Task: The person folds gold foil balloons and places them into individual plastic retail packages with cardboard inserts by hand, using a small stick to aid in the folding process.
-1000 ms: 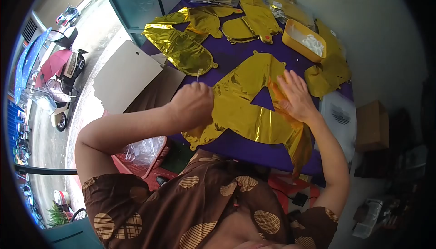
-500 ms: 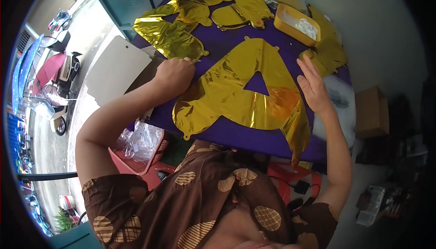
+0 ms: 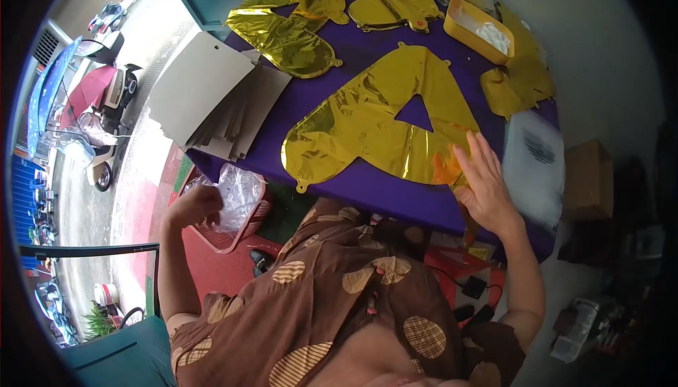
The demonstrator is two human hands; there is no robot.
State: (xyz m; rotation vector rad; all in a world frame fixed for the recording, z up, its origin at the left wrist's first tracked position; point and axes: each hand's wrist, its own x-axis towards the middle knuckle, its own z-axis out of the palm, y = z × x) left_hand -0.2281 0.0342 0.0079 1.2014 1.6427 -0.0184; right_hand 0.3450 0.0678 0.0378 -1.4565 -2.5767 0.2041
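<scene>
A flat gold foil balloon (image 3: 353, 129) shaped like a letter A lies on the purple tablecloth (image 3: 254, 157). My right hand (image 3: 486, 186) rests over its lower right leg, fingers stretched out and palm toward the foil. The end of that leg droops past the table's front edge. Off the table to the left, my left hand (image 3: 194, 205) is beside a clear plastic bag (image 3: 240, 196) in a red basket (image 3: 226, 240). Its fingers are curled in, and whatever they may hold is hidden.
Grey cardboard sheets (image 3: 201, 90) are stacked at the table's left edge. More gold foil balloons (image 3: 289, 44) lie at the back. A yellow tub (image 3: 480, 30) with white contents stands back right, near a clear plastic packet (image 3: 533, 157). A cardboard box (image 3: 587, 179) is farther right.
My left hand has left the balloon's left side and moved down to the basket. My right hand has come down onto the balloon's right leg. The view has shifted slightly.
</scene>
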